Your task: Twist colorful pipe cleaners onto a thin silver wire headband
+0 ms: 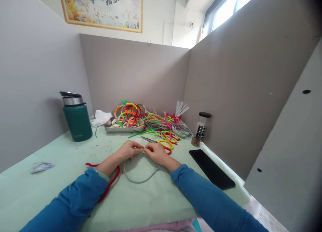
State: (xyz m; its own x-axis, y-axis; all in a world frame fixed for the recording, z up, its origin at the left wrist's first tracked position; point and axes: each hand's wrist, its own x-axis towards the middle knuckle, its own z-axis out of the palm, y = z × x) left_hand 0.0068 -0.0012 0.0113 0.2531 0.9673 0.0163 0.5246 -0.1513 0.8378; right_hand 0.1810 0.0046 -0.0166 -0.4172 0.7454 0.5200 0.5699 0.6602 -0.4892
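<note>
My left hand and my right hand meet over the middle of the table, thumbs and fingers pinched together. Between the fingertips shows a short bit of yellow-green pipe cleaner; most of it is hidden. A thin grey band curves below the hands, one end rising behind my left fingers; whether they touch it I cannot tell. Under my left wrist runs a red pipe cleaner. Scissors lie just beyond my right hand, their blades pointing left.
Behind the hands are a metal tray of small pieces with colourful hoops, a pile of pipe cleaners and a grey coil. A green bottle stands left; a clear jar and black phone are right. Grey partitions enclose the table.
</note>
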